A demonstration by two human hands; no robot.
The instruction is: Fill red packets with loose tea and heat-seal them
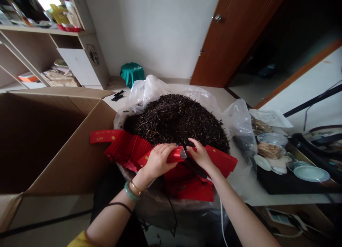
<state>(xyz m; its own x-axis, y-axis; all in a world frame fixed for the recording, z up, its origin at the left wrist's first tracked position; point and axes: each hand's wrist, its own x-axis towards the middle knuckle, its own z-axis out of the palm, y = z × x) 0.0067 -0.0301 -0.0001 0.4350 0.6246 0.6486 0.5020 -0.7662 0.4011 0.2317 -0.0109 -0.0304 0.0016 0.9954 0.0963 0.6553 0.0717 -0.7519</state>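
My left hand is wrapped around a red foil packet, whose silvery open mouth faces right. My right hand, fingers apart, is just right of that mouth with nothing visible in it. Beyond both hands rises a large heap of dark, dry, twisted tea leaves inside a clear plastic bag. A stack of flat red packets lies to the left of my left hand. More red packets lie below my hands and others beside my right wrist. A dark elongated object, partly hidden, lies under my right hand.
A large open cardboard box stands at the left. On the right, a dark tray bears bowls, saucers and a tub. A white cable and a black cable hang in front. Behind are a shelf unit and a wooden door.
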